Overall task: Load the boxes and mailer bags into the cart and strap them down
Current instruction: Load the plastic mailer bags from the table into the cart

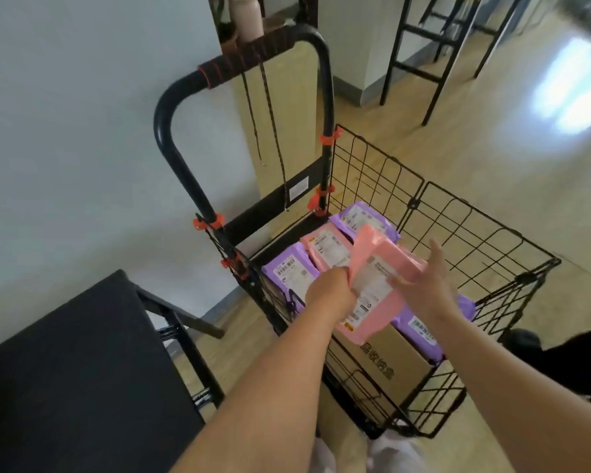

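Note:
A black wire cart (464, 233) stands in front of me with a tall black handle (185, 138). Inside lie purple mailer bags (289, 268), a pink mailer bag (328, 249) and a cardboard box (386, 363). My left hand (331, 288) grips the left edge of another pink mailer bag (379, 278) above the load. My right hand (423, 281) touches its right side with fingers straight. A dark elastic strap (270, 121) hangs from the handle.
A black table (65, 370) stands at the lower left, close to the cart. A white wall (65, 114) is behind the handle. Black stool legs (437, 70) stand at the back right on the wooden floor (492, 148).

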The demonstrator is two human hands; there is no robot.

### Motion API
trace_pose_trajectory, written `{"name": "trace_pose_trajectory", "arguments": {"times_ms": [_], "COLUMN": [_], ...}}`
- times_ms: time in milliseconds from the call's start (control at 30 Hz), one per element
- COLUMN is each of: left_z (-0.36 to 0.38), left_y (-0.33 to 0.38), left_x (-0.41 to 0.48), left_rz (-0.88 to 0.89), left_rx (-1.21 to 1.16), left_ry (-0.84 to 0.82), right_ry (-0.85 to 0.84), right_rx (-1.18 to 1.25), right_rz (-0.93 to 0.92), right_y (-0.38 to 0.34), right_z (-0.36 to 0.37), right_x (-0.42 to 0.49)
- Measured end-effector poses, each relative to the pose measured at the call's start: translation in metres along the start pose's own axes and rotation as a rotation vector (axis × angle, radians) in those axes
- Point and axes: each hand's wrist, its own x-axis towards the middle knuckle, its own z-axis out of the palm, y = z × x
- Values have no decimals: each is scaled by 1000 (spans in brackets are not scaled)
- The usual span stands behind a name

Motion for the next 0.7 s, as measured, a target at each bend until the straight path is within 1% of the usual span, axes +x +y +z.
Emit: {"name": "trace_pose_trajectory", "arguments": {"times_ms": [67, 133, 167, 233, 400, 500, 633, 700], "left_z": [13, 27, 35, 51, 98, 123, 154, 165], "left_y": [4, 10, 13, 23, 54, 60, 58, 58], "left_x": [11, 22, 27, 37, 68, 87, 109, 118], "left_rz": [-11, -34, -51, -81, -159, -242, -341, -382], "left_rx": [42, 37, 17, -26, -152, -220, -215, -241], "left_ry": [-61, -97, -114, -139, -190, -166, -148, -136], "right_ry": [-2, -117, -181, -236, -276, -300, -327, -327], "right_rx": [-161, -297, -341, -392, -429, -493, -597, -631], "right_rz": [-64, -136, -140, -96, 22, 126, 252, 288], "right_y": [5, 11, 15, 26, 62, 89, 129, 145], "right_z": [-2, -4, -7, -13, -30, -32, -28, -24], "right_x": [14, 32, 43, 65, 123, 157, 192, 206]}}
